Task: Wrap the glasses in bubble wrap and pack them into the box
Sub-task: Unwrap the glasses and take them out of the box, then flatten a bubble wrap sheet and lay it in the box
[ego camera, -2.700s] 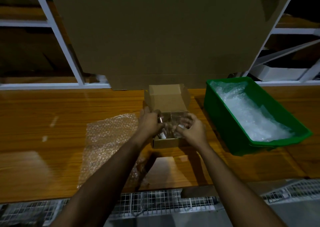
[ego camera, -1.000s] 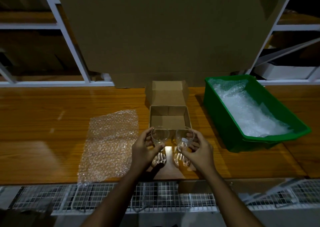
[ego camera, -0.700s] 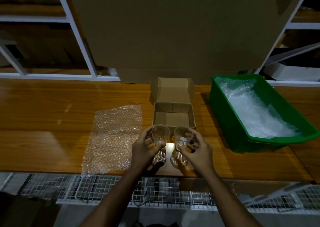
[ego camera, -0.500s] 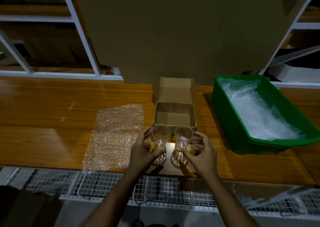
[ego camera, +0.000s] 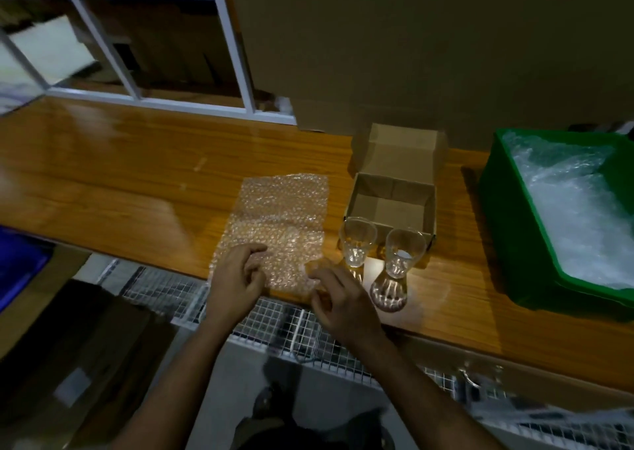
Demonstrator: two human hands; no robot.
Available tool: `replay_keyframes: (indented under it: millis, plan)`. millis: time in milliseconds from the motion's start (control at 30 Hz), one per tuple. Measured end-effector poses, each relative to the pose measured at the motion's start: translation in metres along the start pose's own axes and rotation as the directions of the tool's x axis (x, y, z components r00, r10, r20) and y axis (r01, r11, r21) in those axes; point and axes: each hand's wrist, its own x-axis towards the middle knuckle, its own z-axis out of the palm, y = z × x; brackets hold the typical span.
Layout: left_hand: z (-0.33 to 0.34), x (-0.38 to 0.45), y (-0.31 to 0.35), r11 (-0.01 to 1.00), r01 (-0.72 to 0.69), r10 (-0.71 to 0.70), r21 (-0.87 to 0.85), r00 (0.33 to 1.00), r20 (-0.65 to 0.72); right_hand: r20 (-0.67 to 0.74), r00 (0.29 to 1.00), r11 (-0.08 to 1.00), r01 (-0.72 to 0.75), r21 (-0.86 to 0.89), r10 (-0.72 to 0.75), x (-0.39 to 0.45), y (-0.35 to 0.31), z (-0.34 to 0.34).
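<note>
My arms come up from the bottom of the view to the near edge of the table (ego camera: 103, 175). My left hand (ego camera: 236, 278) rests on the near left corner of the wrap (ego camera: 278, 223). Its fingers are curled, with the tips on the bubbles, but I cannot tell if they pinch it. My right hand (ego camera: 343, 302) is at the near right corner of the wrap. Its fingers are bent and loose, and I cannot tell if they have hold of the corner, which looks a bit lifted there.

The wrap is a clear sheet full of small bubbles. It lies flat on the table, and its long side runs away from me.

Just to the right of my right hand stand two glasses, both upright with the open mouth on top. The left glass (ego camera: 356, 243) is just beside the wrap. The right glass (ego camera: 394, 271) is a bit nearer to me and next to the first one. They are clear, wide at the top, thin in the middle and round at the foot. A bright spot shines on the table between them.

Right behind the glasses is the box (ego camera: 391, 206). It is small, brown and open, with its lid standing up at the back.

Far right is a green bin (ego camera: 507, 230) with more clear wrap in it. Behind it all stands a big sheet of cardboard (ego camera: 411, 44).
</note>
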Motion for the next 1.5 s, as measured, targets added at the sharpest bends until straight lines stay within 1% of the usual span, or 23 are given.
replay_keyframes:
  millis: [67,133,233,300,367,400,467,533,567,633,700,733,800,867,933,1000,1067,1133,1200,1233,1333,1400,1500]
  plan:
    - [-0.012,0.005,-0.019,1.0,-0.01,0.008,0.028,0.999,0.04,0.04,0.999,1.0,0.014,0.005,-0.014,0.011,-0.003,0.013]
    - [-0.023,0.011,-0.035,0.999,-0.042,0.04,0.018,0.993,0.107,0.062,0.998,0.999,0.026,-0.024,-0.024,0.024,-0.002,0.026]
    - [-0.039,0.02,-0.059,0.984,-0.178,0.171,0.019,0.964,0.204,0.104,0.994,0.994,0.039,-0.103,-0.028,0.043,0.002,0.045]
    - [-0.048,0.026,-0.078,0.97,-0.241,0.216,0.036,0.919,0.328,0.154,0.988,0.987,0.028,-0.157,-0.004,0.053,0.003,0.055]
    - [-0.054,0.03,-0.101,0.943,-0.322,0.254,0.079,0.856,0.45,0.161,0.986,0.981,-0.019,-0.195,0.051,0.057,0.002,0.062]
    - [-0.056,0.031,-0.113,0.927,-0.368,0.293,0.069,0.828,0.478,0.153,0.985,0.976,-0.041,-0.214,0.075,0.059,0.001,0.063]
    - [-0.059,0.035,-0.13,0.89,-0.455,0.415,-0.031,0.779,0.47,0.171,0.98,0.974,-0.067,-0.216,0.105,0.059,-0.001,0.059]
    - [-0.061,0.041,-0.139,0.842,-0.529,0.519,-0.105,0.742,0.423,0.225,0.963,0.98,-0.115,-0.164,0.151,0.053,-0.005,0.051]
    - [-0.061,0.043,-0.142,0.815,-0.569,0.561,-0.11,0.725,0.401,0.262,0.948,0.977,-0.139,-0.163,0.178,0.048,-0.007,0.049]
    - [-0.062,0.043,-0.148,0.797,-0.59,0.588,-0.129,0.708,0.391,0.306,0.928,0.961,-0.139,-0.239,0.211,0.037,-0.013,0.049]
    - [-0.062,0.042,-0.152,0.805,-0.571,0.586,-0.164,0.719,0.375,0.272,0.939,0.944,-0.125,-0.306,0.212,0.027,-0.018,0.054]
    - [-0.063,0.04,-0.153,0.811,-0.557,0.581,-0.18,0.731,0.356,0.245,0.947,0.944,-0.13,-0.302,0.209,0.024,-0.021,0.055]
    - [-0.062,0.04,-0.151,0.834,-0.513,0.551,-0.202,0.768,0.326,0.199,0.96,0.957,-0.143,-0.254,0.196,0.022,-0.023,0.053]
    - [-0.06,0.037,-0.147,0.872,-0.427,0.485,-0.24,0.824,0.292,0.166,0.965,0.97,-0.174,-0.169,0.202,0.023,-0.024,0.05]
    - [-0.062,0.033,-0.14,0.894,-0.251,0.362,-0.371,0.892,0.269,0.129,0.956,0.965,-0.26,-0.031,0.262,0.027,-0.026,0.046]
    - [-0.065,0.031,-0.132,0.856,-0.039,0.211,-0.515,0.937,0.278,0.09,0.939,0.937,-0.338,0.084,0.331,0.037,-0.031,0.041]
    - [-0.068,0.03,-0.126,0.82,0.086,0.081,-0.565,0.961,0.263,0.124,0.913,0.903,-0.403,0.146,0.388,0.049,-0.034,0.035]
    - [-0.069,0.032,-0.122,0.801,0.152,-0.013,-0.58,0.971,0.237,0.203,0.893,0.898,-0.428,0.101,0.403,0.056,-0.033,0.035]
    - [-0.069,0.033,-0.116,0.758,0.203,-0.061,-0.619,0.968,0.242,0.221,0.88,0.897,-0.44,0.049,0.42,0.06,-0.028,0.04]
    - [-0.069,0.033,-0.114,0.724,0.234,-0.087,-0.649,0.964,0.25,0.209,0.873,0.884,-0.463,0.07,0.441,0.061,-0.027,0.042]
    - [-0.072,0.034,-0.107,0.63,0.303,-0.191,-0.715,0.953,0.236,0.149,0.866,0.836,-0.499,0.227,0.477,0.065,-0.031,0.043]
    - [-0.073,0.038,-0.104,0.624,0.32,-0.24,-0.713,0.947,0.215,0.123,0.86,0.821,-0.51,0.257,0.496,0.067,-0.032,0.042]
    - [-0.07,0.049,-0.1,0.664,0.352,-0.297,-0.66,0.934,0.199,0.124,0.851,0.827,-0.524,0.202,0.51,0.07,-0.033,0.045]
